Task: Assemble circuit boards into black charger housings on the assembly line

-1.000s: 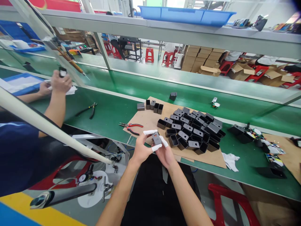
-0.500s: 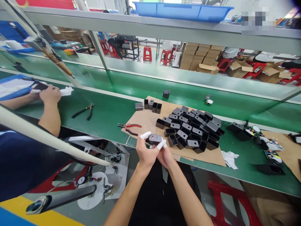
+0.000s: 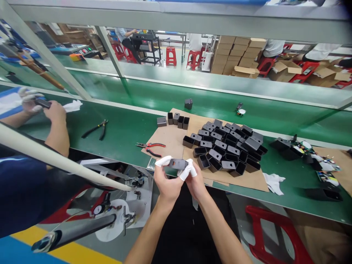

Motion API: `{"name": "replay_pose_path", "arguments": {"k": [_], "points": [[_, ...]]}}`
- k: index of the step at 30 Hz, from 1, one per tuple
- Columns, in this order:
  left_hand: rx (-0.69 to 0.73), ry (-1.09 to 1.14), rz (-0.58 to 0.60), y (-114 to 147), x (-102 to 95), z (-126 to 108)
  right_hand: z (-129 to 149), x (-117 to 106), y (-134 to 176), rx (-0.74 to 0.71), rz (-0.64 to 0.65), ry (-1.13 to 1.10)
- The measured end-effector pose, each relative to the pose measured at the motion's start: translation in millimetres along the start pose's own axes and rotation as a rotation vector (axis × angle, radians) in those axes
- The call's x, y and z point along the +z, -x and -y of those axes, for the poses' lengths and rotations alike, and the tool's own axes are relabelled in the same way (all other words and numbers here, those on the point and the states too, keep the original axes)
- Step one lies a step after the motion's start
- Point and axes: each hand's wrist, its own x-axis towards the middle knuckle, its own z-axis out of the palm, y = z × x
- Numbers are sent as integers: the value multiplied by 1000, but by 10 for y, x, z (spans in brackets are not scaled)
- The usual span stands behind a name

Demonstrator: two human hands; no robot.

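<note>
A black charger [image 3: 177, 164] with an orange-lined port facing up is held in front of my body. My left hand [image 3: 167, 181] grips its left end and near side, with white finger covers on the thumb and finger. At the other end, the covered fingers of my right hand [image 3: 195, 180] close on it. Just beyond my hands lie red-handled pliers [image 3: 152, 149] on a cardboard sheet [image 3: 170, 136]. Many black plastic housings [image 3: 220, 145] crowd the cardboard to the right, several with their open ends up. A short row of housings [image 3: 178, 120] stands farther back.
At left, a co-worker's hands [image 3: 55, 112] hold a dark piece near black-handled pliers [image 3: 96, 129]. Circuit boards [image 3: 326, 165] and a white cloth [image 3: 274, 183] lie at right. A pale diagonal pole [image 3: 63, 157] crosses the left side; a red stool [image 3: 260, 234] stands below.
The view has tilted downward. The charger remains in both my hands, turned slightly, with its port more in shadow. The co-worker's hands have moved apart around the dark piece.
</note>
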Motion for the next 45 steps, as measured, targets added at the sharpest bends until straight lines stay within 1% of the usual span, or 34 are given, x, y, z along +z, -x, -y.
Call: {"name": "replay_pose_path", "arguments": {"k": [4,7,9,14,18,21,23,25,27,29,30,32,34,35,37,39,41,43,45], "points": [[39,99,-22,-3,-118,-332,185,99,265,-50,-29,94],[87,112,-16,-16,-194,-576,322,164,454,-77,-36,177],[110,104,-8,-21,-231,-686,396,204,544,-85,-36,201],[118,113,14,-19,-282,-812,484,253,648,-97,-20,214],[135,145,69,-13,-326,-814,504,296,667,-78,-7,190],[185,212,164,-17,-366,-709,511,371,646,9,-25,84],[209,239,215,-21,-392,-583,485,413,612,60,-51,20],[213,221,257,-28,-423,-427,422,424,560,88,-73,-13],[211,178,304,-45,-460,-252,324,396,487,90,-103,-17],[204,143,364,-89,-498,-54,209,327,386,18,-149,40],[195,139,386,-126,-511,57,150,280,325,-57,-172,114],[152,143,382,-229,-510,300,38,164,188,-275,-188,395],[96,119,304,-360,-461,549,-70,32,52,-507,-168,779],[81,77,266,-427,-419,663,-124,-33,-7,-596,-145,961],[82,-27,247,-541,-322,844,-233,-146,-95,-715,-94,1237],[103,-97,283,-610,-243,951,-329,-219,-141,-784,-61,1378],[123,-131,324,-633,-211,995,-387,-247,-159,-833,-55,1432],[140,-174,341,-629,-225,1004,-396,-239,-167,-843,-55,1442],[144,-218,332,-622,-259,1003,-367,-208,-174,-816,-47,1447]]}}
